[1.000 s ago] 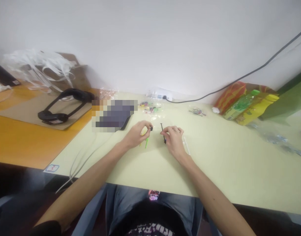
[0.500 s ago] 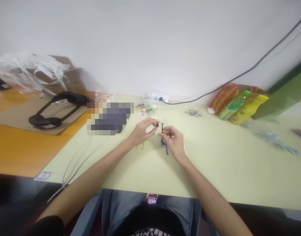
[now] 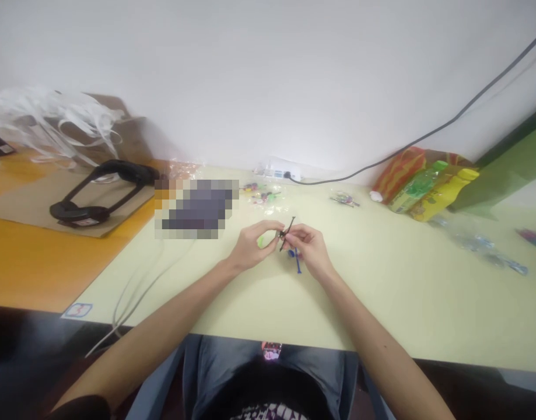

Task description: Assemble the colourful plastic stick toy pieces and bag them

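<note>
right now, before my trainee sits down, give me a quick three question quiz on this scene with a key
1. What colour is the stick showing below the black stick, beside the right hand: a) red, b) blue, c) white?
2. True or false: the right hand holds nothing.
3. Fill in: as the camera sees them, the yellow-capped bottle is to the ____ of the green-capped bottle.

Key: 1. b; 2. False, it pinches the black stick; 3. right.
</note>
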The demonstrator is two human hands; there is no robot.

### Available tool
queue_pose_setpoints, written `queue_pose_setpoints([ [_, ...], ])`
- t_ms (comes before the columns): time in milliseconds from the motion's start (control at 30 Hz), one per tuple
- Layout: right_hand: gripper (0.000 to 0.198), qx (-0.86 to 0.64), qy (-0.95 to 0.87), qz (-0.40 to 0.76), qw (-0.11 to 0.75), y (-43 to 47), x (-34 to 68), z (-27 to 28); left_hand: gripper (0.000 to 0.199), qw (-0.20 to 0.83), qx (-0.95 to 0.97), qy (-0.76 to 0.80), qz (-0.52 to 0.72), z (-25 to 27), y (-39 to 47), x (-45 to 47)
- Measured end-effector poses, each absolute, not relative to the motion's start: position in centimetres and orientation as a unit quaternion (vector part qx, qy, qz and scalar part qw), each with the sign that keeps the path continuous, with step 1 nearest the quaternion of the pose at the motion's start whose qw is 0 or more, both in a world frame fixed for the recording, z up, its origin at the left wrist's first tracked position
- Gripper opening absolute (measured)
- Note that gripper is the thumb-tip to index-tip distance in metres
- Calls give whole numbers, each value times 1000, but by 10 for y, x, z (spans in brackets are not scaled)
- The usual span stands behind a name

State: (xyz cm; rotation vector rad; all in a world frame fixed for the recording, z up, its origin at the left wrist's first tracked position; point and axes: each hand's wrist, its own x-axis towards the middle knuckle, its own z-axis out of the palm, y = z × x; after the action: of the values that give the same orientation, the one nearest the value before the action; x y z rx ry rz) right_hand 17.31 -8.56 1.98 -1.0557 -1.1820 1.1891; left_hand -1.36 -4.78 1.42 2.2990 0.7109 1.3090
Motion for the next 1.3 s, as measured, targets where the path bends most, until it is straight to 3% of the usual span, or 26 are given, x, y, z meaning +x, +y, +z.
queue_pose_setpoints([
  [600,36,-396,-477,559,551,-79,177,2,21,254,807,267,461,8,-44,-18],
  [1300,38,-361,-483,598,529,-79,180,7,29,490,712,262,430,7,-41,-14],
])
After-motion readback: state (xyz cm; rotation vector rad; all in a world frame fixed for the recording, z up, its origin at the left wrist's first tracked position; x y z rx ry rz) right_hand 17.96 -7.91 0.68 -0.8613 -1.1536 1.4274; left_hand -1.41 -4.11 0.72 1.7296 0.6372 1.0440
